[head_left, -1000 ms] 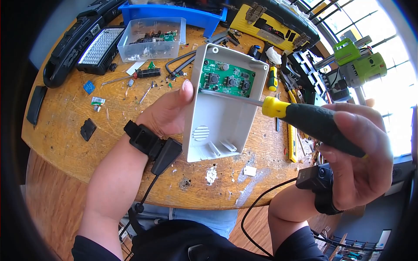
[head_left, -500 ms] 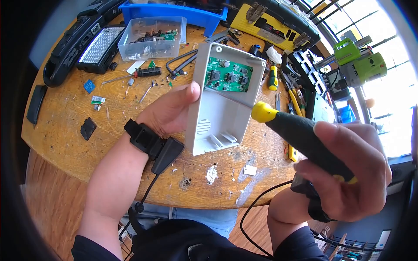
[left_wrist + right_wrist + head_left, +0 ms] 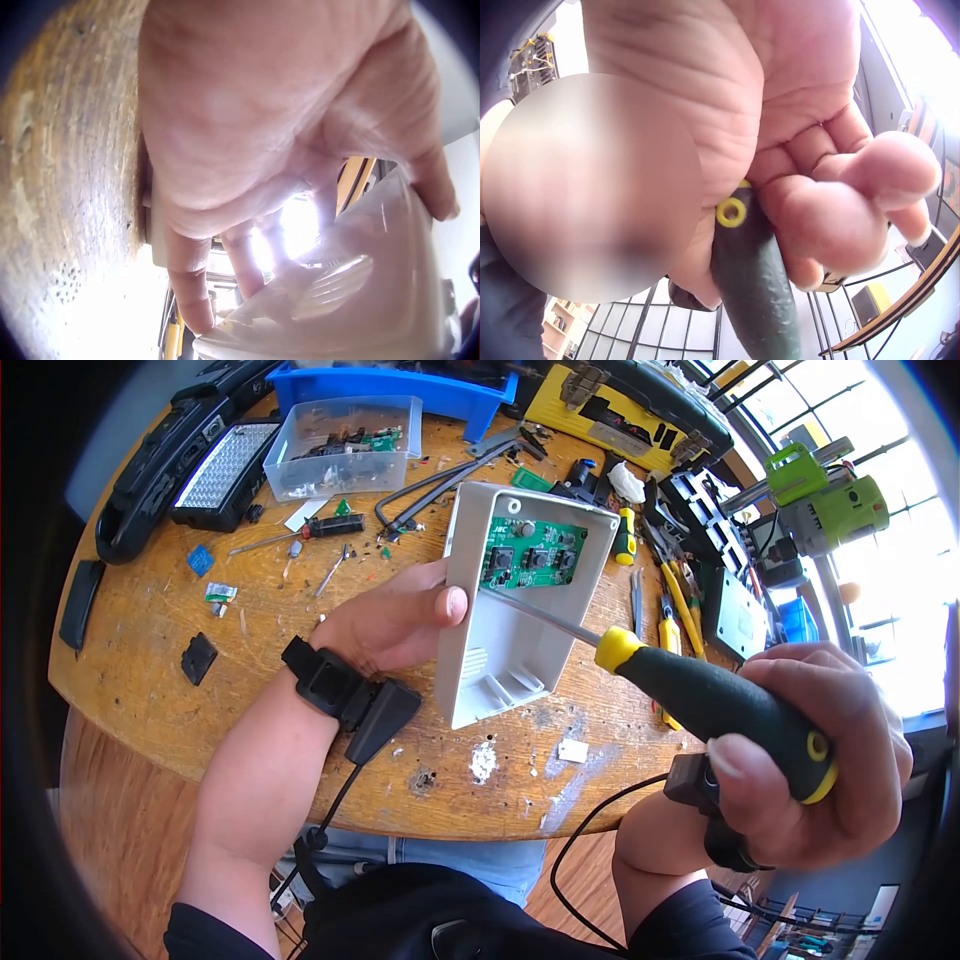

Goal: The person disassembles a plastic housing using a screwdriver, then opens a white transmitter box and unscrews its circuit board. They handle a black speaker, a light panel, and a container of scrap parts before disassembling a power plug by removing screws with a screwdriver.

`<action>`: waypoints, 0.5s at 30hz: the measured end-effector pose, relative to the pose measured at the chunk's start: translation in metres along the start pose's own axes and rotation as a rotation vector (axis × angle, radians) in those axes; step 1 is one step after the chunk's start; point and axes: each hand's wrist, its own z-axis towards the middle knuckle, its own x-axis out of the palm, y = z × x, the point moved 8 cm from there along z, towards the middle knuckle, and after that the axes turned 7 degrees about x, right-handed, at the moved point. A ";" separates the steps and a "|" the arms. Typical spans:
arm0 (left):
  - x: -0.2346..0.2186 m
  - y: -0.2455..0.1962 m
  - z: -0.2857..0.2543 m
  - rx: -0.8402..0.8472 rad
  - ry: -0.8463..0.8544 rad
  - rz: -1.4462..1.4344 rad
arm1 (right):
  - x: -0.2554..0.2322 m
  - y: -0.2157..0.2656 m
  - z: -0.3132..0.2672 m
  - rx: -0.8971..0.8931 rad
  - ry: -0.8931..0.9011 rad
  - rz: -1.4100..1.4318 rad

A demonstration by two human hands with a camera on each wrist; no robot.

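Observation:
My left hand (image 3: 405, 615) grips the side wall of a light grey plastic enclosure (image 3: 510, 652), thumb on the near edge and fingers behind. The enclosure is held up over the bench, its open side towards me. Inside its upper half sits a green circuit board (image 3: 556, 576) with several black push buttons. A screwdriver (image 3: 710, 690) with a dark green and yellow handle is held in my right hand (image 3: 862, 785). Its shaft reaches into the enclosure, the tip end at the board's lower left corner. In the right wrist view, fingers curl beside the screwdriver handle (image 3: 757, 285).
Behind stand a clear plastic bin (image 3: 340, 478) of parts, a blue tray (image 3: 400, 398) and a yellow-black toolbox (image 3: 620, 420). Another screwdriver (image 3: 330, 527) and small scraps lie on the left of the wooden bench (image 3: 270, 620). Several hand tools (image 3: 670, 630) lie to the right.
The enclosure has shifted slightly right and down and turned a little in my left hand. My right hand has tilted the screwdriver more steeply, its handle end dropping lower.

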 end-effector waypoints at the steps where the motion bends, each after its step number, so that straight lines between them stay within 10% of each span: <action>1: 0.001 0.000 0.000 -0.003 0.002 0.000 | 0.000 0.000 -0.001 0.003 -0.001 0.000; 10: 0.005 -0.004 0.001 0.035 0.012 -0.028 | 0.006 -0.021 -0.010 0.218 -0.179 -0.041; 13: 0.002 -0.006 0.000 0.039 0.042 -0.091 | 0.017 -0.012 -0.027 0.257 -0.831 0.304; 14: 0.000 -0.004 0.000 0.037 0.042 -0.092 | -0.008 -0.026 -0.027 0.259 -0.831 0.304; 15: 0.001 -0.003 0.000 0.045 0.060 -0.136 | -0.024 -0.029 -0.005 0.024 -0.321 0.244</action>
